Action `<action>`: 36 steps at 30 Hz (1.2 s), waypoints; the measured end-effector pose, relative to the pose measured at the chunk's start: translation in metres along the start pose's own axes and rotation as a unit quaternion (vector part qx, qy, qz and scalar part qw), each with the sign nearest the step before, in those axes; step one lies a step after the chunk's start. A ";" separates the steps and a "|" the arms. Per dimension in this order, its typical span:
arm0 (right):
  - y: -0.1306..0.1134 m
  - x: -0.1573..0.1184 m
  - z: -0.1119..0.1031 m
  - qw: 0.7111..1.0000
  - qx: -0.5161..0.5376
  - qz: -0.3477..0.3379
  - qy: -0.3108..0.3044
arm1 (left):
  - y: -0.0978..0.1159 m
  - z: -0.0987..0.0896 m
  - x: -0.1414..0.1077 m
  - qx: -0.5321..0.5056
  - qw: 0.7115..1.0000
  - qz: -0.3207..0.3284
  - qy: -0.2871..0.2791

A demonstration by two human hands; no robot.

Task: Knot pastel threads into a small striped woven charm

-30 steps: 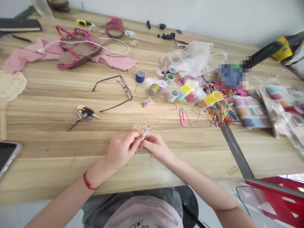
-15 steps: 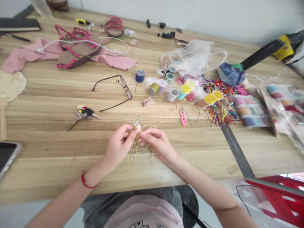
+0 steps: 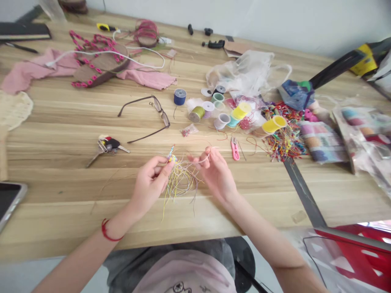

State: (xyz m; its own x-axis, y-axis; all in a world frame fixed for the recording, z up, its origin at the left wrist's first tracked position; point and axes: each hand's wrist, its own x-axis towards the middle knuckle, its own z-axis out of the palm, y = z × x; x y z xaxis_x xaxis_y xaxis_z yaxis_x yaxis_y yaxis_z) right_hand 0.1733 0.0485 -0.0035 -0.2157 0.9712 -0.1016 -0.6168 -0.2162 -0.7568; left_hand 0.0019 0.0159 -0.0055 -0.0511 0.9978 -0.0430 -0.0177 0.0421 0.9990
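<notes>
My left hand [image 3: 152,177] pinches a small knotted cord piece [image 3: 172,158] in yellow, white and blue, with a thin beaded-looking tip sticking up. From it a loose bundle of yellow and pale threads [image 3: 181,179] spreads over the table to the right. My right hand [image 3: 215,171] is raised to the right of the bundle, its fingers curled around a pale thread [image 3: 201,160] that runs back toward the knotted piece. A red string bracelet [image 3: 110,230] circles my left wrist.
Pink snips [image 3: 235,149] lie right of my hands, with thread spools [image 3: 222,121] behind. Glasses [image 3: 161,112] and keys [image 3: 109,145] rest to the left. A multicoloured thread pile [image 3: 285,140] and a clear plastic bag [image 3: 244,71] are farther right. A phone [image 3: 10,201] sits at the left edge.
My right hand has moved right and slightly up, away from the left, drawing a pale thread out. My left hand has shifted slightly left with the knotted piece still pinched.
</notes>
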 end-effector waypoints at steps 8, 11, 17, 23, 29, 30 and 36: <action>0.003 -0.012 0.003 0.989 -0.075 0.024 -0.122 | 0.000 -0.001 0.000 0.003 1.000 0.006 -0.003; 0.008 -0.015 0.004 0.962 -0.243 -0.033 -0.122 | -0.001 -0.002 0.000 0.008 1.000 0.007 -0.007; 0.019 -0.018 0.002 0.855 -0.472 -0.164 -0.138 | -0.003 -0.002 0.000 0.015 1.000 0.013 -0.017; 0.022 -0.020 0.001 0.869 -0.470 -0.095 -0.123 | -0.005 -0.002 -0.001 0.019 0.999 0.017 -0.022; 0.026 -0.022 0.002 0.859 -0.500 -0.093 -0.059 | -0.004 -0.002 0.001 0.017 1.000 0.010 -0.018; 0.026 -0.021 0.001 0.857 -0.505 -0.092 -0.050 | -0.004 -0.002 0.001 0.016 1.000 0.010 -0.017; 0.022 -0.018 0.002 0.857 -0.506 -0.095 -0.028 | -0.003 -0.003 0.001 0.011 1.000 0.010 -0.014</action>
State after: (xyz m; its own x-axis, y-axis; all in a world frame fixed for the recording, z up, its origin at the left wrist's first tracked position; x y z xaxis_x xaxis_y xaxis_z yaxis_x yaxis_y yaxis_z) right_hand 0.1626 0.0258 -0.0167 -0.2375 0.9667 0.0958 0.3218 0.1714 -0.9312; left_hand -0.0013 0.0164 -0.0083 -0.0223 0.9995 -0.0223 0.0046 0.0224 0.9997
